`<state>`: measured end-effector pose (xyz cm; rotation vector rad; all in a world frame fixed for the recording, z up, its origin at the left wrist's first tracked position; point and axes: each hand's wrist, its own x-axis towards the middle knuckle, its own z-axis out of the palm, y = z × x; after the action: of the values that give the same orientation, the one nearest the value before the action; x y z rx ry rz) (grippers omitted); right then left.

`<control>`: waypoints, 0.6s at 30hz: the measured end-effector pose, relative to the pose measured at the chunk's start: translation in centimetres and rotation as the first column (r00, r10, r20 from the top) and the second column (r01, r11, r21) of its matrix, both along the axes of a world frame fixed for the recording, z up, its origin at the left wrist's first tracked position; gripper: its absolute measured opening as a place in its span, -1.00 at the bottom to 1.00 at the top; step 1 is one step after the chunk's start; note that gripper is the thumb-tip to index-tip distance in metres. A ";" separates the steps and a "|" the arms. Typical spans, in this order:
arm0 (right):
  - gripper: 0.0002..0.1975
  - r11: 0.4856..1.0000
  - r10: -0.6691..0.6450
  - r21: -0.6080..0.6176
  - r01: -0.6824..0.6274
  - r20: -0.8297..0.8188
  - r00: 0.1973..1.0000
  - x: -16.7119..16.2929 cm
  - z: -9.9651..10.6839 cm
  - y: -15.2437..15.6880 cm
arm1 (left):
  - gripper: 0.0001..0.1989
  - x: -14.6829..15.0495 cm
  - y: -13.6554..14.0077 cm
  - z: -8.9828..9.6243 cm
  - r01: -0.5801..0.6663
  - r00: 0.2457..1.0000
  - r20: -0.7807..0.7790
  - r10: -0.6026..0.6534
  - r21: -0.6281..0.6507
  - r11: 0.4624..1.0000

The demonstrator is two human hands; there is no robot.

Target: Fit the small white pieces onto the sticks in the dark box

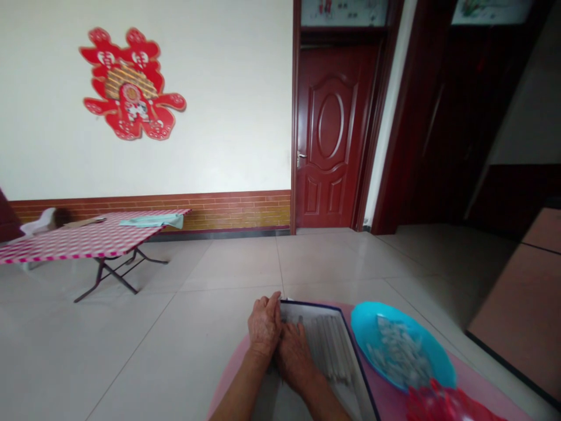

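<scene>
left hand [264,325] and right hand [294,354] flat on tray of grey rods [333,345], blue bowl [432,345] just beside

Two hands are at work, the left hand [264,323] and the right hand [294,355], both on one dark-edged tray [350,342] of pale rods, too many and too blurred to count. One blue bowl [363,318] holds small clear pieces, uncountable from here. One pink counter [390,400] carries them. Across the room stand one folding table [87,240], one red door [331,137] and one red wall ornament [131,85].

Tiled floor [131,351] (glossy), red door [331,134]
</scene>
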<state>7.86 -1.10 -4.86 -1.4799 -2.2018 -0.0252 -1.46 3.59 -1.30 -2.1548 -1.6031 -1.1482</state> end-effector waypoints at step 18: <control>-0.83 0.962 -0.250 -0.115 0.247 -0.733 0.633 5.1 2.6 2.2 | -0.72 2.1 -1.0 -0.2 0.280 0.912 0.256 -0.320 0.179 0.943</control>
<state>12.97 1.05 -2.22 -1.4337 -1.3180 0.4259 0.69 2.63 -1.50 -2.2821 -1.2646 -1.6749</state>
